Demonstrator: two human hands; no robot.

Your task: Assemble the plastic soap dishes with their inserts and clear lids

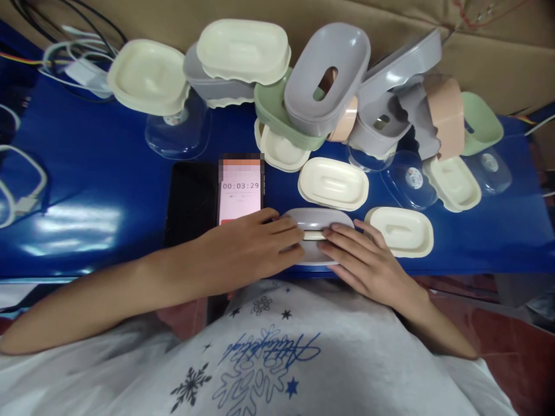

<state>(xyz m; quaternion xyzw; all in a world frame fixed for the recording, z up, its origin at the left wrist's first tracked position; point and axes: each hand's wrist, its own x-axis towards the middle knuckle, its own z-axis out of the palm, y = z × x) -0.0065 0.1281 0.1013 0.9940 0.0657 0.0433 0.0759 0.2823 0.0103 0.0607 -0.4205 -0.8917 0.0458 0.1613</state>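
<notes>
A grey oval plastic soap dish [318, 217] with a slot lies at the table's near edge, in front of my body. A cream strip [313, 235] shows through its slot. My left hand [247, 245] grips the dish's left end, its fingertips bent beside the slot. Across the right end, my right hand [368, 260] holds the dish with long, close-set fingers; the tips reach the slot. Just right of this hand is a cream dish insert [410, 234] with a raised ridge. Another cream insert [333, 185] lies just beyond the grey dish. The dish's underside is hidden.
Stacked grey dishes [347, 52], a green dish [483, 124] and cream pieces [243, 49] stand along the back. Clear lids [410, 188] lie among them. A phone [240, 199] showing a timer overlaps a black device [191, 196]. White cables [26, 167] lie on the left.
</notes>
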